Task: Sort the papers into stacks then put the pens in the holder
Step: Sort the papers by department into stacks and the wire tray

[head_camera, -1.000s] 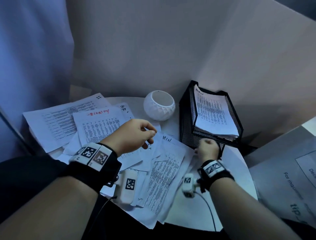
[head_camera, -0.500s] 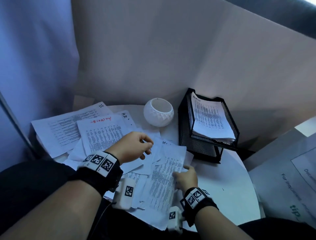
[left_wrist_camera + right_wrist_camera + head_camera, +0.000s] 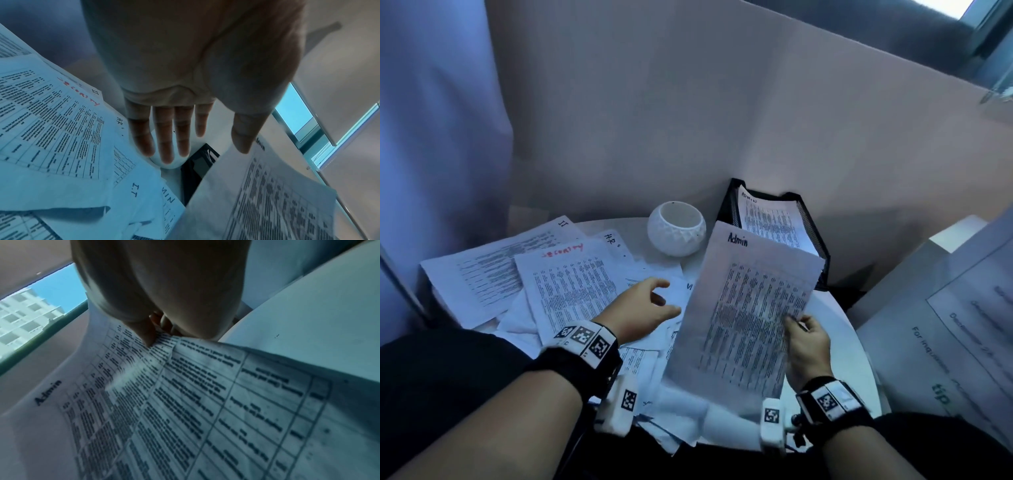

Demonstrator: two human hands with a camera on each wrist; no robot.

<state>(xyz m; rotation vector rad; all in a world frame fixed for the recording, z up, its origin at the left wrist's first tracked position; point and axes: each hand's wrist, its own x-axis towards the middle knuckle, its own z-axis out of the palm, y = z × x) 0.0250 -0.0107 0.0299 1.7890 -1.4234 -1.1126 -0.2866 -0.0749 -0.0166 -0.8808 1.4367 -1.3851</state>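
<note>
The right hand (image 3: 806, 346) pinched the right edge of a white printed sheet marked "Admin" (image 3: 746, 308), thumb on top and fingers under it. The sheet was lifted off the round white table (image 3: 835, 318) and tilted up, with its long side pointing away from the person toward the black mesh paper tray (image 3: 813, 233). That tray stood just behind the sheet's top edge and already held a paper marked "Admin" too. So the right hand was the nearer one, and I think the sheet only needed to go forward and a bit right to land in the tray.

The left hand (image 3: 642, 313) hung over the messy pile of loose white papers (image 3: 571, 291) with its fingers spread and straight, holding nothing. One paper there said "Security" in red, others said "H.R" and "I.T".

A small round white bumpy pot (image 3: 676, 228) stood just left of the tray. The tray's front wall could catch the floppy sheet. I could not see any pens.
</note>
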